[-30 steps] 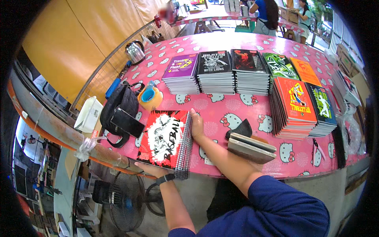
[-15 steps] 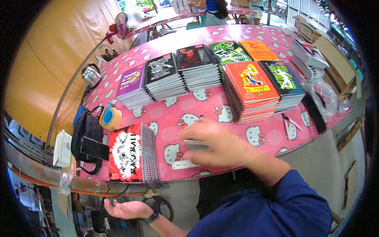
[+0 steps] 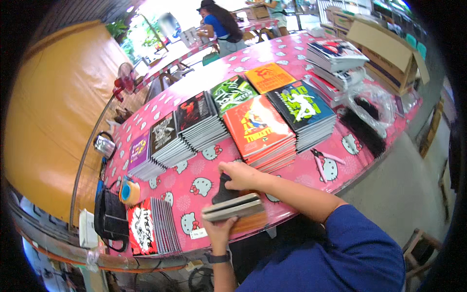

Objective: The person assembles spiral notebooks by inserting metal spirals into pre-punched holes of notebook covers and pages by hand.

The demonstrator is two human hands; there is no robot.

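My left hand, with a dark band at its wrist, grips the near left side of a grey block-like thing with a dark slot along its top. Its exact kind is unclear. My right hand reaches in from the right, its fingers curled over a black piece just behind the grey block; whether the two are joined I cannot tell. A brownish surface shows under the block. Left of my left hand lies a white label strip. Red-covered spiral notebooks lie overlapped farther left.
Spiral notebook stacks, including orange and dark blue, stand beyond my hands. Pink-handled cutters lie at right, near black wire-like strips. Tape rolls and a black bag sit left. A person stands beyond the table.
My left hand has come up from below the table edge to the grey block. My right hand has moved back slightly, onto the black piece. The view has shifted and turned.
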